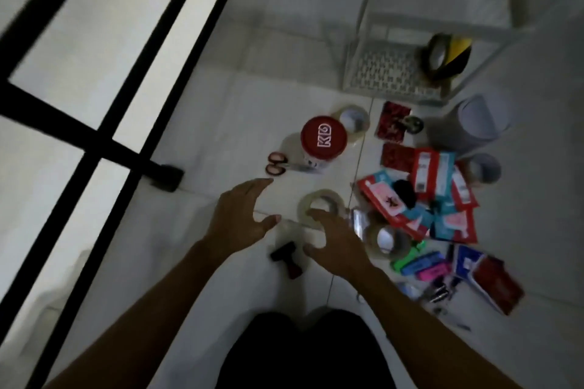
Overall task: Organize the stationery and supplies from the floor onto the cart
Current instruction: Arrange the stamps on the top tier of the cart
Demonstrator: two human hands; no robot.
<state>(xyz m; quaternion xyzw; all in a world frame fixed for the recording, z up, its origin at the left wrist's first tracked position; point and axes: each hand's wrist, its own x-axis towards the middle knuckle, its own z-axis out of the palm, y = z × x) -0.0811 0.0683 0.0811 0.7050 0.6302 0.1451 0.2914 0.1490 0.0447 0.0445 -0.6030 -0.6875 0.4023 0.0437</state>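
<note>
Both hands are out over the white floor (pixel 221 123), fingers spread and holding nothing: the left hand (pixel 241 215) hovers with its fingers fanned, and the right hand (pixel 336 245) reaches with splayed fingers over a clear tape roll (pixel 320 202), though I cannot tell whether the fingertips touch it. Just below the hands lies a small dark red and black stamp-like thing (pixel 286 259), too blurred to name surely. Beside the right wrist sits another tape roll (pixel 387 241), and past it a heap of red and blue packets (pixel 436 196) whose print is too smeared to read, then green, blue and pink highlighters (pixel 420 265). Farther out stands a jar with a red lid (pixel 324 142) carrying white letters that look like "KD", with red-handled scissors (pixel 278 163) lying next to it and a third clear tape roll (pixel 354 118) behind. The white cart (pixel 388 73) stands at the far right, and a yellow-and-black tape roll (pixel 447 55) already rests on its perforated bottom shelf. A grey bin (pixel 467 126) stands near the cart's foot.
</note>
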